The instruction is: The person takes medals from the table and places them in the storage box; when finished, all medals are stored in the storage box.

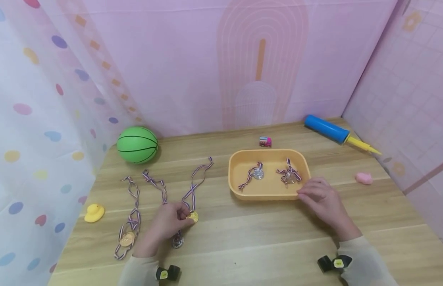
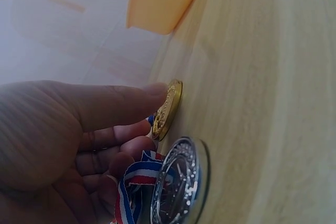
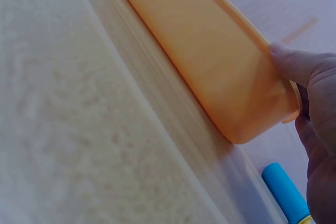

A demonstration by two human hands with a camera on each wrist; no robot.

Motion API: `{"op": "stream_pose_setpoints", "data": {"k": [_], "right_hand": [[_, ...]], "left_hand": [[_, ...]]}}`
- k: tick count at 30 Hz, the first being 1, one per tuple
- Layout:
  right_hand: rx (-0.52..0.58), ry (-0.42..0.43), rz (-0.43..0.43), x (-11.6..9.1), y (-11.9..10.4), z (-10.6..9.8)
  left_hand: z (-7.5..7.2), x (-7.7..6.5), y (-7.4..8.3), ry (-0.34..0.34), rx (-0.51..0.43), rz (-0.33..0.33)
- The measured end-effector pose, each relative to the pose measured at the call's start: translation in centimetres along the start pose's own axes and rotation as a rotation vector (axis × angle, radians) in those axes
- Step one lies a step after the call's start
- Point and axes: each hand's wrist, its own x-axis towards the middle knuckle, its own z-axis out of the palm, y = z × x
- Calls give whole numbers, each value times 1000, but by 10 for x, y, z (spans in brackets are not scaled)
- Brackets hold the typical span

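Observation:
My left hand pinches a gold medal between thumb and curled fingers. Its striped ribbon trails up the table. Close beside that hand lies a silver medal, its ribbon partly hidden behind my fingers. Farther left is another gold medal with a knotted ribbon. At the right, my right hand grips the near right corner of an orange-yellow basin, thumb on the rim in the right wrist view. Inside the basin are a silver medal and a second medal, both with bunched ribbons.
A green ball sits at the back left and a yellow toy duck at the left edge. Behind the basin stands a small pink toy truck. A blue pump and a pink toy lie to the right.

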Motion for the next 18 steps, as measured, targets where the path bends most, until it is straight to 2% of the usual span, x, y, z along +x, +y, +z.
{"op": "stream_pose_setpoints", "data": {"k": [4, 18], "right_hand": [[1, 6, -9, -1, 0, 0], [-1, 10, -6, -1, -2, 0]], "left_hand": [[1, 0, -1, 6, 8, 6], [4, 1, 1, 21, 9, -40]]}}
